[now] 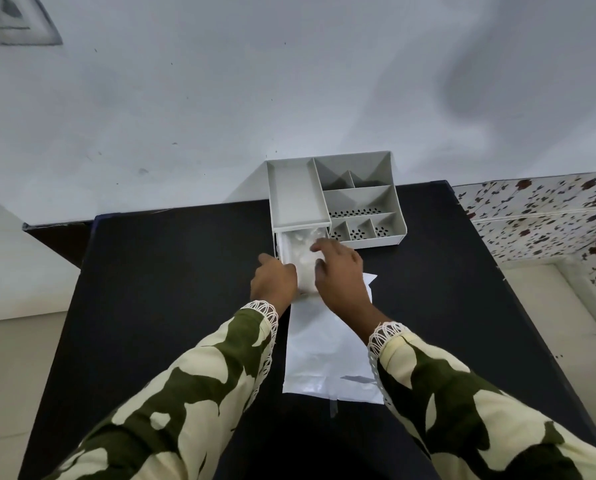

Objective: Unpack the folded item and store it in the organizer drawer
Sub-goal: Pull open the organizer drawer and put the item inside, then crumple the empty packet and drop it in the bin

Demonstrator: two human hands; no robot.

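Observation:
A white desk organizer with several compartments stands at the far edge of the black table. Its drawer is pulled out toward me under the left section. A white folded item lies inside the drawer. My left hand rests against the drawer's left front corner, fingers curled. My right hand lies on top of the folded item, fingers spread and pressing on it. An empty white plastic packaging bag lies flat on the table just below the drawer, between my forearms.
The wall rises right behind the organizer. A floral-patterned surface lies to the right of the table. A pale floor shows on both sides of the table.

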